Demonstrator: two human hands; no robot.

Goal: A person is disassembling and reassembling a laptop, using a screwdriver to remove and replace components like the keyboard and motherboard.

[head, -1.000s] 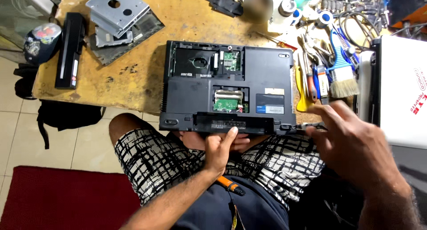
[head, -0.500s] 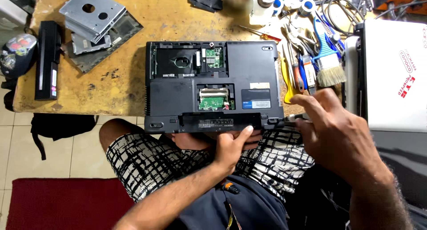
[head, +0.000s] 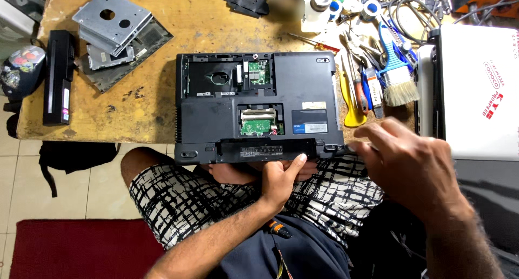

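Observation:
A black laptop [head: 303, 79] lies upside down on the wooden table, its front edge hanging over my lap. Its bottom covers are off, and green circuit boards [head: 258, 122] show in the open bays. My left hand [head: 281, 179] grips the middle of the laptop's front edge, thumb on top. My right hand [head: 411, 160] is closed around a thin metal tool [head: 354, 146]. The tool's tip sits at the laptop's front right corner.
A black battery [head: 54, 76] and grey metal brackets [head: 111, 22] lie at the table's left. A yellow pry tool [head: 351, 103], a paintbrush [head: 397, 79] and several hand tools lie to the laptop's right. Further right is a white closed device [head: 476, 84]. An orange-handled tool [head: 278, 229] rests on my lap.
The view has shifted slightly. My right hand has stayed at the laptop's front right corner with small movements, and my left hand has kept its grip on the front edge.

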